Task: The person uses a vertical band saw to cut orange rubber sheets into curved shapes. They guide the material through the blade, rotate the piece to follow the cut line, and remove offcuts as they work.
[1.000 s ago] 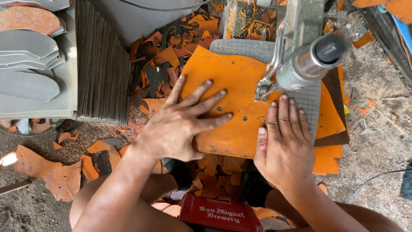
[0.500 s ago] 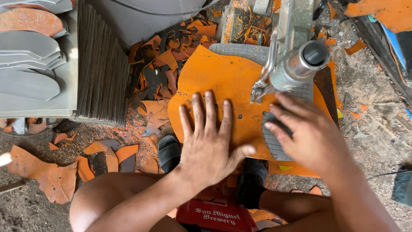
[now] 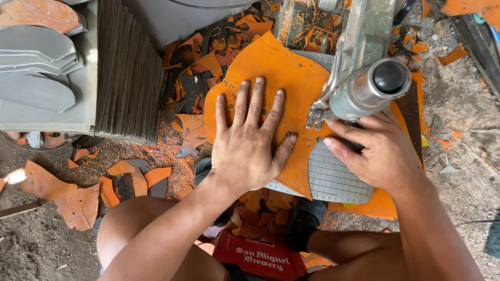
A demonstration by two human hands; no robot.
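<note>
The left hand lies flat, fingers spread, gripping nothing; it presses the orange sheet onto the gridded machine table, apparently to steady it. The right hand, loosely curled, rests at the sheet's edge beside the cutting machine, closed on nothing visible. Orange offcuts surround the stacked grey sole-shaped pieces.
</note>
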